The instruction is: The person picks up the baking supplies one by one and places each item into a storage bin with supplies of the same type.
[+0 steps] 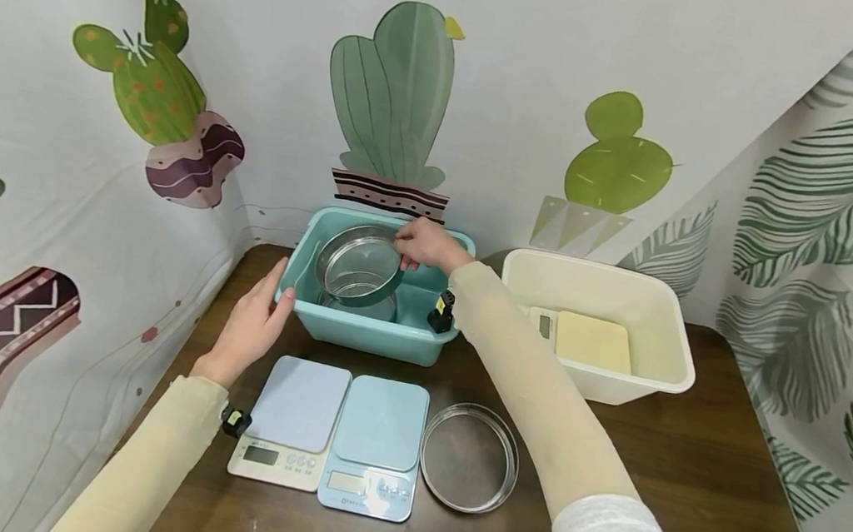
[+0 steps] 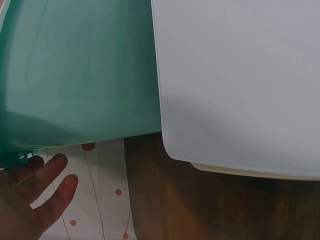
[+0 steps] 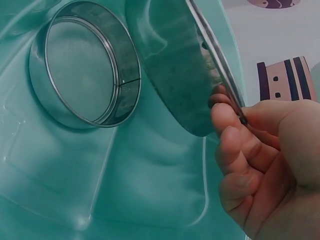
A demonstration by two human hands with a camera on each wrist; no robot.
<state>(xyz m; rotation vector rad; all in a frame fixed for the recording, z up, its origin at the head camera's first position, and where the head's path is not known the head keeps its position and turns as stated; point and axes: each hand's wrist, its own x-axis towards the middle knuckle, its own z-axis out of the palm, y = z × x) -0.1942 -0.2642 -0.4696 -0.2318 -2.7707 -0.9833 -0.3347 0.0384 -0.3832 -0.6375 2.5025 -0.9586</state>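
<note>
My right hand (image 1: 430, 245) pinches the rim of a round metal sieve (image 3: 175, 75) between thumb and fingers. This sieve is tilted over the inside of a teal plastic basin (image 1: 369, 328). Below it, a second round metal sieve (image 3: 131, 97) lies on the basin's floor, partly covered by the held one in the head view. At the basin's left end is my left hand (image 1: 250, 326), fingers extended along the rim and thumb at the front corner. In the left wrist view, its fingers (image 2: 55, 192) show beside the basin's outer wall.
In front of the basin lie a white kitchen scale (image 1: 300, 406) and a light blue kitchen scale (image 1: 381, 425), side by side. Right of them, another round sieve (image 1: 469, 461) rests on the brown table (image 1: 696, 471). A cream bin (image 1: 591, 281) at right contains a scale with a yellow platform (image 1: 593, 342).
</note>
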